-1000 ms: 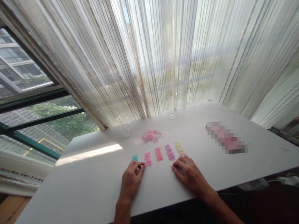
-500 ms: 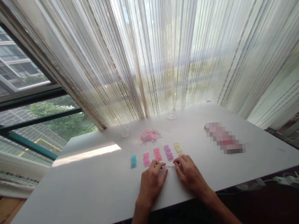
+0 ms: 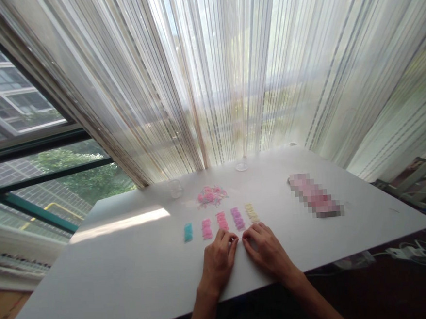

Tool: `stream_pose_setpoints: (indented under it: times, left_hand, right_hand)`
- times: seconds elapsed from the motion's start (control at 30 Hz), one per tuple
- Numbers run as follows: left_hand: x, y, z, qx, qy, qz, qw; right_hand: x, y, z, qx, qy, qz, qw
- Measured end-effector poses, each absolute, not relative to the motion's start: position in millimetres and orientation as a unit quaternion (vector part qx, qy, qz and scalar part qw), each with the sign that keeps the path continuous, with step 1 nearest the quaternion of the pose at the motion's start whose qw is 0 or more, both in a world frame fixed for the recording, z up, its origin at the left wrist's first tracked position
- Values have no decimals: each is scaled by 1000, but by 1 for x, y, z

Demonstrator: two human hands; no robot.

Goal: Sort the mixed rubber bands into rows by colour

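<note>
My left hand rests at the near part of the table with thumb and forefinger pinched together. Facing it across a small gap, my right hand has its fingertips pressed together too. Whatever sits between the fingertips is too small and covered to make out. Just beyond the hands, small thin pieces lie grouped by colour: a teal bundle, a pink bundle, a coral-pink bundle, a purple bundle and a pale yellow bundle. Farther back is a loose mixed pile of similar pieces.
The white table carries a clear round container and a clear shallow lid or dish toward the back. A blurred-out pinkish oblong object lies to the right. Sheer curtains hang along the far edge.
The thin purple piece seen between my hands is no longer visible. My left thumb and forefinger have closed together, and both hands' fingertips have come nearer each other. The view has shifted slightly.
</note>
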State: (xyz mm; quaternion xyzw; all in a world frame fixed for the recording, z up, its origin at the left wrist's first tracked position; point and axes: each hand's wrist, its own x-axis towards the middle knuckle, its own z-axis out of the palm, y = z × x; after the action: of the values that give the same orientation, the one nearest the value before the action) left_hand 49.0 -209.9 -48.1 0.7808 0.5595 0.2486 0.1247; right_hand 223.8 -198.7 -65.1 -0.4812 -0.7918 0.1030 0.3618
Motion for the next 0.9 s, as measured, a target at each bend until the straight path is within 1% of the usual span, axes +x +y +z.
stream_pose_setpoints:
  times: [0.27, 0.53, 0.9]
  left_hand:
    - [49, -211, -48, 776, 559, 262, 127]
    - [59, -192, -40, 767, 584, 247, 103]
    - [65, -185, -45, 761, 593, 241, 106]
  right_hand:
    - [225, -198, -65, -477, -773, 131, 397]
    - [228, -195, -67, -539, -672, 119, 493]
    - [228, -195, -68, -544, -648, 152, 511]
